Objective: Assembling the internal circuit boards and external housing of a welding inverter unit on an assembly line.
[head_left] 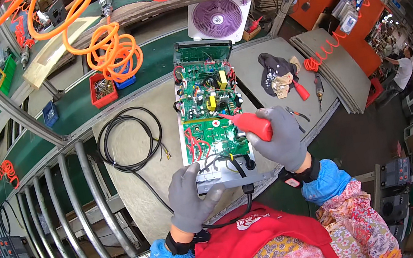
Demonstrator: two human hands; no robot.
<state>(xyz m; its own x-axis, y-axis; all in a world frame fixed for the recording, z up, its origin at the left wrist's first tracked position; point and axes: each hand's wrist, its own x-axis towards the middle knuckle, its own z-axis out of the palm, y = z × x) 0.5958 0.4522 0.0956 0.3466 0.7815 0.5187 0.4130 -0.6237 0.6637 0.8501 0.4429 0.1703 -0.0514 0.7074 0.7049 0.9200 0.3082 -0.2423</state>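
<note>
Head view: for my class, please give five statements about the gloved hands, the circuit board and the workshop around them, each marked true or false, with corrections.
1. The right hand holds a red squeeze bottle whose tip points toward the circuit board. True.
2. The coiled part of the black cable lies to the right of the board. False: the black cable is coiled to the board's left.
3. The left hand wears a red glove. False: the left hand wears a grey one.
4. A fan with purple blades stands beyond the board. True.
5. The red bin holds small parts. True.
</note>
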